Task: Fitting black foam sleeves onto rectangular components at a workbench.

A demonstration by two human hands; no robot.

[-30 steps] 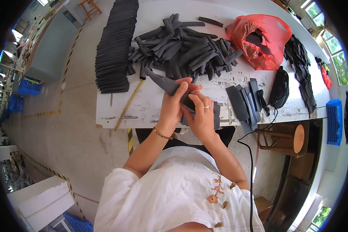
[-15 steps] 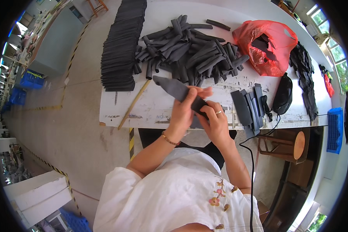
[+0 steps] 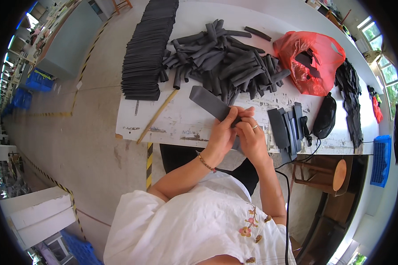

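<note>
A flat dark grey strip of fabric-like material [image 3: 206, 102] is held between my two hands over the table's front edge. Its free end points up and to the left. My left hand [image 3: 224, 132] is closed around the strip near its lower part, thumb on top. Close against it, my right hand [image 3: 253, 137], with a ring on one finger, pinches the strip's near end; the fingers cover that end. Beyond them lies a heap of rolled dark grey tubes [image 3: 225, 62]. Several flat dark grey strips [image 3: 284, 128] lie to the right of my right hand.
A tall row of stacked dark strips [image 3: 147, 53] runs along the white table's [image 3: 172, 128] left side. A wooden stick [image 3: 157, 115] lies near the front edge. Rightward are a red plastic bag [image 3: 292, 66], a black pouch [image 3: 326, 117], a cable [image 3: 288, 198] and a wooden stool [image 3: 339, 174].
The strip has turned from a narrow, pointed shape to a flat, broad face. My hands have drawn closer together and slightly right. The whole view has shifted a little.
</note>
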